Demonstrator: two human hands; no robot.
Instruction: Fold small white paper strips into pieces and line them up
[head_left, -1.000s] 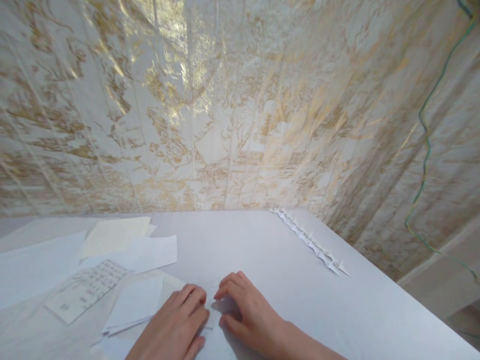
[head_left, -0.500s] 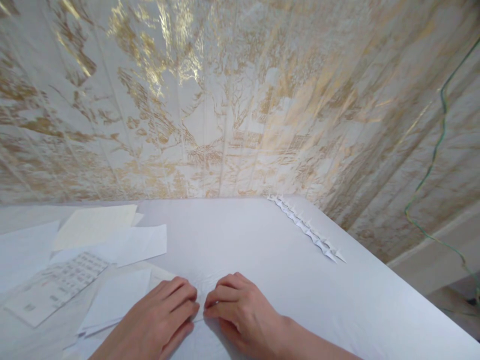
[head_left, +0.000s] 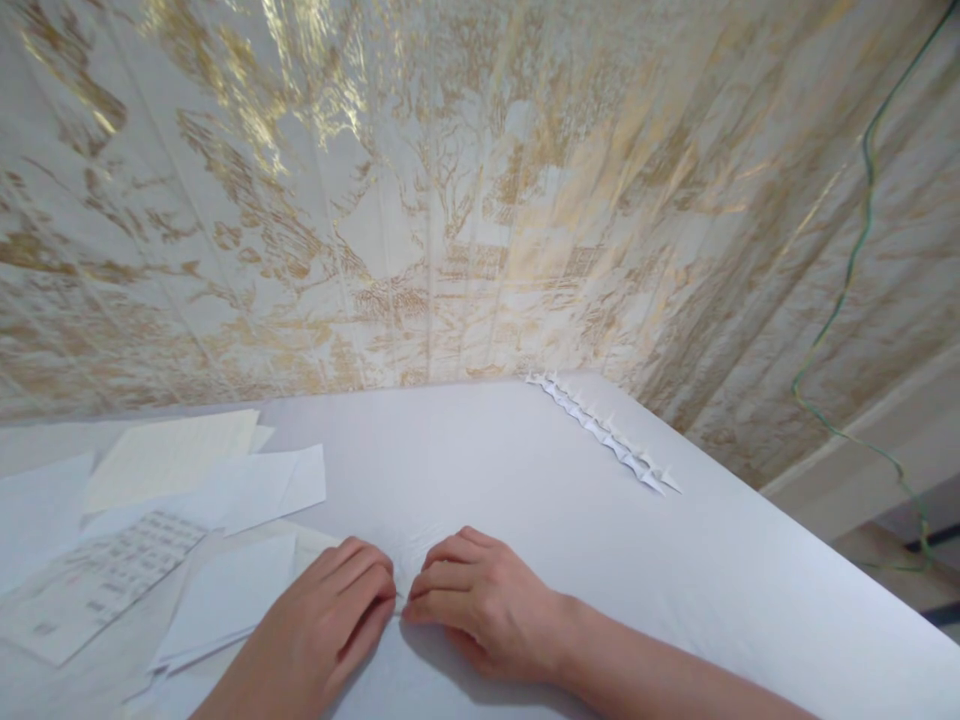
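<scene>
Reference: clock centred between the hands, 12 o'clock toward the patterned wall covering (head_left: pixel 420 200).

Workpiece: a small paper piece (head_left: pixel 398 606) lies at the clock centre, near the table surface. Left hand (head_left: pixel 337 610): fingers bent and drawn together, tips closed on the piece's 9 o'clock side. Right hand (head_left: pixel 487 605): fingers likewise curled in, tips closed on the 3 o'clock side. The fingers cover most of the piece, so its stage of folding cannot be read with certainty.

Completed: two rows of folded paper pieces (head_left: pixel 622 452), set side by side between 1 and 2 o'clock; these appear finished.

Outstanding: the held piece, judged incomplete.

Surroundings: a stack of white paper (head_left: pixel 232 590) at 9 o'clock, a printed sheet (head_left: pixel 105 590) beyond it, a cream sheet (head_left: pixel 176 450) at 10 o'clock. A green cable (head_left: pixel 862 200) hangs at 2 o'clock, well apart.

Obstruction: the stack lies just beside the left forearm and limits elbow room there.
</scene>
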